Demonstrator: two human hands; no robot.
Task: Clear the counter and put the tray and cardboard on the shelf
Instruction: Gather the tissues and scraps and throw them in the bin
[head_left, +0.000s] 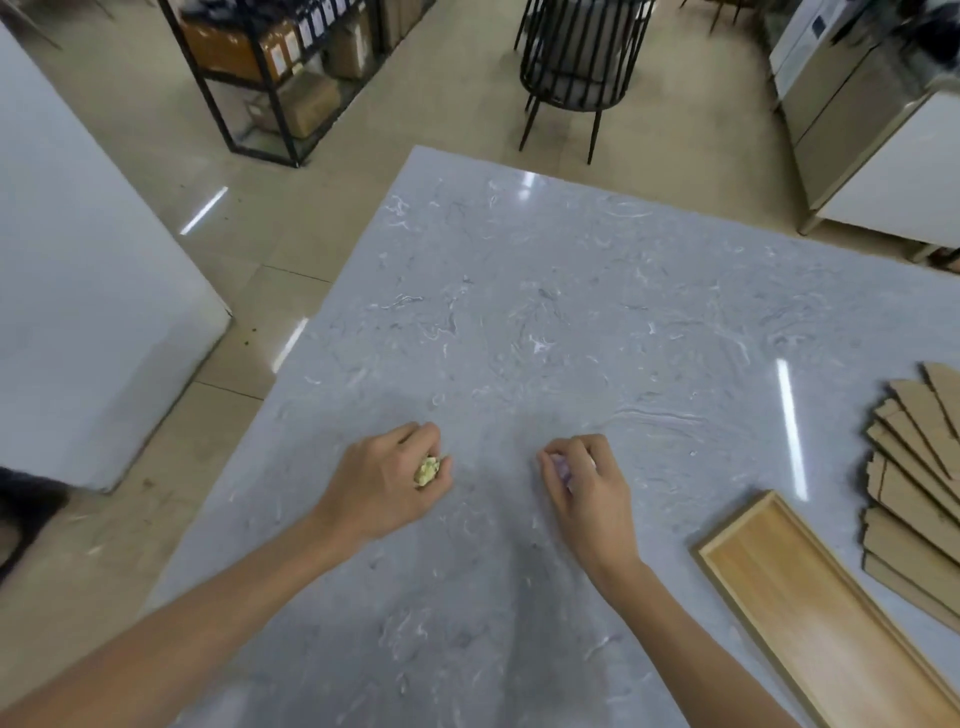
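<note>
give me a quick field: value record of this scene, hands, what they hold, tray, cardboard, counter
left hand: closed on a yellowish crumpled scrap, low over the counter
right hand: closed on a pale purplish scrap, low over the counter
tray: wooden, empty, on the counter beside the right forearm
cardboard: fanned stack of pieces, at the counter's right edge, beyond the tray
counter: grey marbled top
shelf: black rack with boxes, across the floor

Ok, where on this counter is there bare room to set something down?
The counter is bare beyond both hands, to its far edge and left corner. It is crowded at the right: wooden tray and fanned cardboard lie close together.
</note>
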